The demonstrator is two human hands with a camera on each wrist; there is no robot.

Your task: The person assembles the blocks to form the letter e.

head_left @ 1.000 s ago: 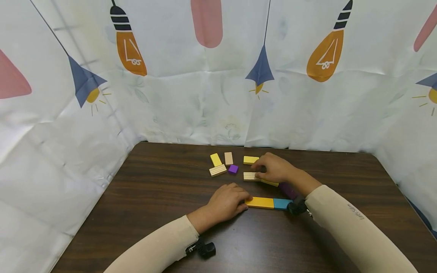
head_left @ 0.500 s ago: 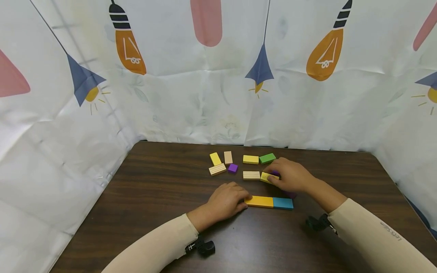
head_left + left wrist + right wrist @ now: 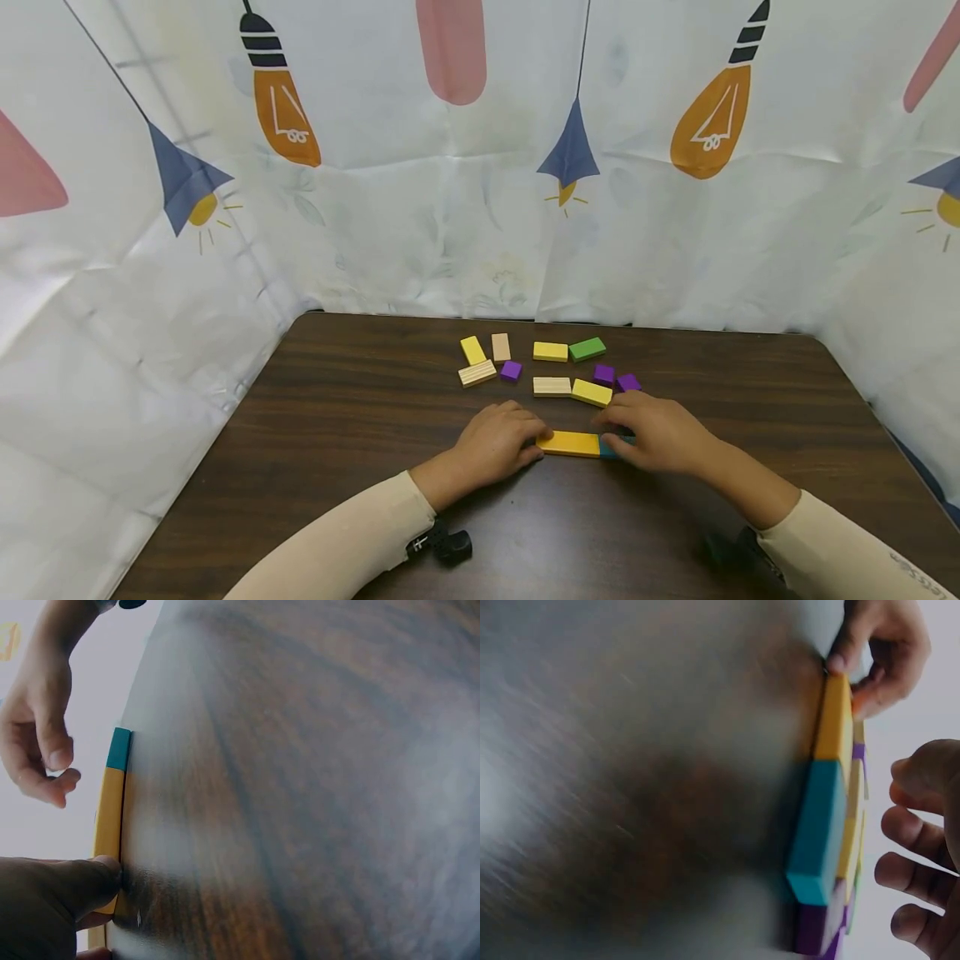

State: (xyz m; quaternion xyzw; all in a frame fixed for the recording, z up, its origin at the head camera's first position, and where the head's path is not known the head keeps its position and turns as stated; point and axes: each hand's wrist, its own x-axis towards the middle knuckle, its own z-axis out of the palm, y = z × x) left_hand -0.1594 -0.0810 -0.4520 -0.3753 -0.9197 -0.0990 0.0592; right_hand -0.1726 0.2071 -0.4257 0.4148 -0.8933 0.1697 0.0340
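An orange block [image 3: 570, 443] and a teal block [image 3: 609, 451] lie end to end near the table's middle. My left hand [image 3: 536, 442] pinches the orange block's left end, thumb on the near side [image 3: 97, 876]. My right hand [image 3: 611, 437] hovers just over the teal block [image 3: 817, 825], its fingers [image 3: 915, 870] loosely curled and holding nothing. In the left wrist view the right hand [image 3: 45, 750] is clear of the teal end [image 3: 118, 748].
Behind lie loose blocks: yellow [image 3: 592, 392], plain wood [image 3: 552, 386], two purple [image 3: 603, 373] [image 3: 628, 382], green [image 3: 587, 348], yellow [image 3: 551, 351], and a left cluster around a purple cube [image 3: 512, 370]. Printed cloth walls surround the dark table [image 3: 352, 433].
My right hand let go of the yellow block at the back and came toward me to the teal block, uncovering two purple blocks. The left hand stayed put.
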